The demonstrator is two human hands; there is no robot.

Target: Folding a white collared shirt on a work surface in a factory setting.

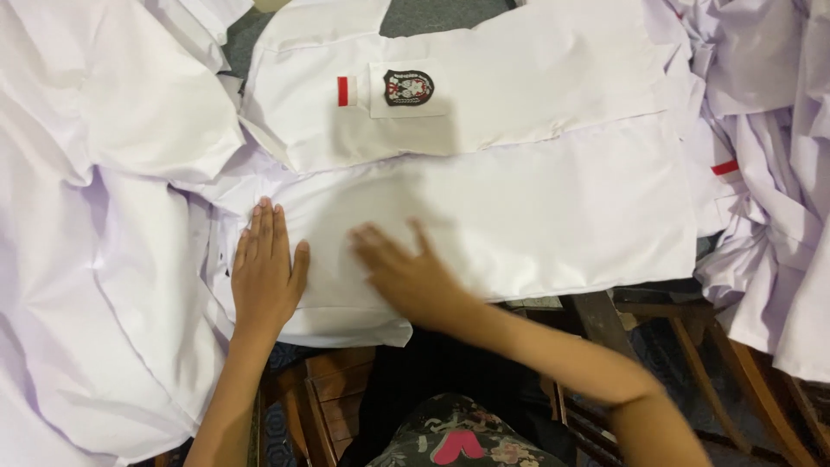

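1. The white shirt (519,216) I am working on lies flat across the middle of the view, folded into a long panel that runs from my hands out to the right.
2. My left hand (266,272) rests palm down on the shirt's near left end, fingers straight and close together, thumb out to the side.
3. My right hand (406,275) lies flat on the same panel just beside the left one, fingers spread; it is blurred, so I cannot tell more than that it grips nothing.
4. Above my hands, the upper part of the shirt shows a breast pocket (408,88) with a dark shield-shaped badge (408,87) on it.
5. Just left of the pocket sits a small red and white patch (347,91).
6. A heap of white cloth (95,216) is piled up to my left, touching the shirt's edge.
7. More crumpled white cloth (769,156) lies to the right, with a red strip (725,168) showing in it.
8. Below the shirt's near edge, a wooden frame (333,380) shows near my lap.
9. At the bottom edge is my patterned dark garment (458,437).
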